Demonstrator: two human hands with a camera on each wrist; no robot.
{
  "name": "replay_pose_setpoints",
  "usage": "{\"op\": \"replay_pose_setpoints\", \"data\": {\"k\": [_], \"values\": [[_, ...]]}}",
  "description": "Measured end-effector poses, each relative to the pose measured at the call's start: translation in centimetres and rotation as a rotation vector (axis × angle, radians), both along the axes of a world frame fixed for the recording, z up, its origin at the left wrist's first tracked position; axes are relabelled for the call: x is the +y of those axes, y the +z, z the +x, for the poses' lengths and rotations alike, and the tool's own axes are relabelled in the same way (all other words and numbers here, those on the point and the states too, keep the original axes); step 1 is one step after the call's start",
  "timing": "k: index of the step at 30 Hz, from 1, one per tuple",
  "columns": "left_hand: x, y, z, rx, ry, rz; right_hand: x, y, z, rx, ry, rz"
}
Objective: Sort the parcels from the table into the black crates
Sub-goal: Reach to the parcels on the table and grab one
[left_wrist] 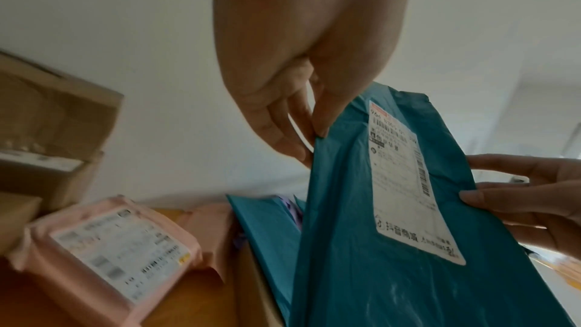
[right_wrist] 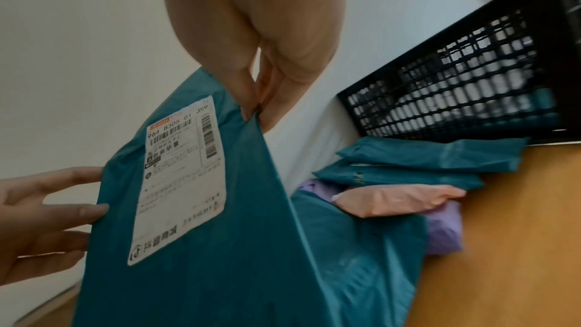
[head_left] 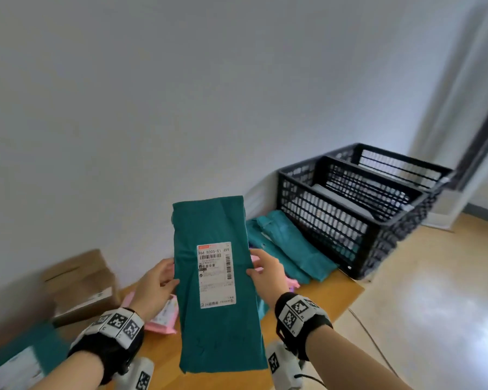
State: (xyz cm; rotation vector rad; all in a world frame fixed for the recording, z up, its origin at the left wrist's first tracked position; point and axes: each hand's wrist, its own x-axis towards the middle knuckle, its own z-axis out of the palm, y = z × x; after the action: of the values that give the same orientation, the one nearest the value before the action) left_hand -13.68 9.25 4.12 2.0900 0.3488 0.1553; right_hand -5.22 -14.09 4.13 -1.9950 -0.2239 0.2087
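Note:
I hold a long teal parcel (head_left: 219,319) upright over the table, its white shipping label (head_left: 216,274) facing me. My left hand (head_left: 169,277) pinches its left edge between thumb and fingers; the left wrist view shows that left hand (left_wrist: 316,133) pinching the teal parcel (left_wrist: 377,270). My right hand (head_left: 254,266) pinches the right edge, and the right wrist view shows the right hand (right_wrist: 256,114) on the parcel (right_wrist: 204,282). Two black crates (head_left: 321,218) stand side by side at the table's far right, the nearer one holding grey parcels.
More teal parcels (head_left: 288,246) lie beside the crate, with pink (right_wrist: 399,200) and purple (right_wrist: 446,230) ones next to them. A pink parcel (head_left: 164,313) and cardboard boxes (head_left: 82,282) sit at the left. The wooden table's edge (head_left: 352,299) drops to the floor on the right.

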Motion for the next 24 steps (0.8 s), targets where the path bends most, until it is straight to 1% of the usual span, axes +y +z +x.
{"op": "replay_pose_setpoints", "data": {"k": [5,8,11,13,19,21,24], "values": [[-5.9,-2.4,2.4,0.046,-0.103,-0.123,-6.8,-1.6,-1.9,0.033,-0.122,-0.014],[-9.5,-3.4,4.3,0.083,-0.169,-0.118,-10.8,-2.2,-2.2,0.021,-0.187,-0.038],[-13.2,-3.7,5.8,0.072,-0.219,-0.133,-14.6,-2.4,-2.3,0.006,-0.243,-0.042],[-16.4,-3.7,6.5,0.070,-0.247,-0.178,-17.7,-2.2,-2.3,0.013,-0.273,-0.023],[-26.2,-2.6,8.3,0.082,-0.300,-0.206,-27.5,-2.0,-1.7,-0.008,-0.313,-0.004],[-29.9,-2.4,8.8,0.090,-0.292,-0.201,-31.1,-1.9,-1.4,-0.011,-0.320,0.004],[-35.5,-2.2,9.4,0.087,-0.327,-0.167,-36.7,-1.6,-0.8,-0.002,-0.323,0.018]]}}
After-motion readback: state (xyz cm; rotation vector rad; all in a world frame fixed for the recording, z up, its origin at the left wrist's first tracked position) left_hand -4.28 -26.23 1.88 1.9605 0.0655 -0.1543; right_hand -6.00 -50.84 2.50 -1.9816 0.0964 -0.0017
